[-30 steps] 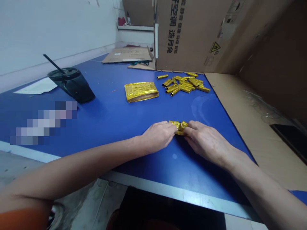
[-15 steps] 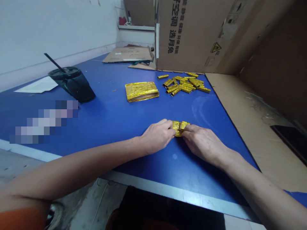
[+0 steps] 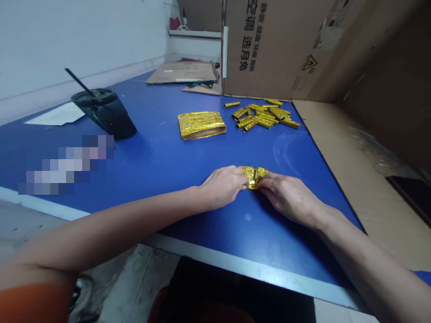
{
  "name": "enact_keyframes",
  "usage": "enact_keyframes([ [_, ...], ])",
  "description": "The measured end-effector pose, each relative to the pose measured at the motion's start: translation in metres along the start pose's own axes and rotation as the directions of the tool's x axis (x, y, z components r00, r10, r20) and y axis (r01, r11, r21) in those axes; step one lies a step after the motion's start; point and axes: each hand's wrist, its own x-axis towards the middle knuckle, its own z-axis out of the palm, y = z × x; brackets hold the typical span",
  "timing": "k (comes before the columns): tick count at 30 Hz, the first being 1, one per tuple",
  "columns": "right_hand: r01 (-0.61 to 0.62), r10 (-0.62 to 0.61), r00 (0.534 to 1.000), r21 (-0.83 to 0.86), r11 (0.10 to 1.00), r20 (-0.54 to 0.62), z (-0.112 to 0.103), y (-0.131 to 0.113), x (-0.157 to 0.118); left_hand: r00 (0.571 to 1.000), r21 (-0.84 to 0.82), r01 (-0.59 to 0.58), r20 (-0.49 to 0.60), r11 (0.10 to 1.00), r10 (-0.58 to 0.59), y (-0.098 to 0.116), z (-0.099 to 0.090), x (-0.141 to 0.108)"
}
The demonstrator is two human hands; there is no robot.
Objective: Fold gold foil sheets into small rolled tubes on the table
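Between my hands is a piece of shiny gold foil paper [image 3: 251, 180], partly folded, just above or on the blue table. My left hand [image 3: 227, 185] pinches its left end, fingers closed. On its right side, my right hand [image 3: 286, 193] grips a raised, folded flap between thumb and fingers. My fingertips hide both ends of the paper. Farther back lies a flat stack of gold foil paper [image 3: 202, 124]. To the right of that stack, a loose pile of small folded gold foil pieces [image 3: 264, 117] spreads over the table.
A dark tumbler with a straw [image 3: 106, 114] stands at the left, near a white sheet [image 3: 55, 114]. Flattened cardboard [image 3: 183, 73] lies at the back. A large cardboard box [image 3: 269, 54] walls the back right. More cardboard [image 3: 346, 157] covers the table's right side.
The view has shifted slightly, so the scene sits a little higher and further right. Both hands keep hold of the gold foil paper, and the gap beside its right flap looks a little different.
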Motion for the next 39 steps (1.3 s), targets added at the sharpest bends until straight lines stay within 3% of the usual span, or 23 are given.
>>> enact_keyframes([
  [6, -0.112, 0.108, 0.993, 0.109, 0.988, 0.048, -0.002, 0.006, 0.004, 0.997, -0.118, 0.078, -0.01, 0.99, -0.08, -0.004, 0.002, 0.004],
  [17, -0.154, 0.15, 0.988, 0.136, 0.979, 0.035, 0.001, 0.009, 0.005, 0.992, -0.082, 0.124, 0.032, 0.989, -0.122, -0.004, 0.003, 0.006],
  [31, -0.053, 0.055, 0.997, 0.032, 0.998, -0.059, 0.004, 0.012, 0.004, 0.995, -0.038, 0.095, 0.037, 0.995, -0.093, -0.002, 0.0, 0.006],
  [39, -0.035, 0.039, 0.998, 0.083, 0.996, -0.048, 0.004, 0.013, 0.006, 0.995, -0.015, 0.094, 0.046, 0.995, -0.093, -0.001, 0.0, 0.007],
])
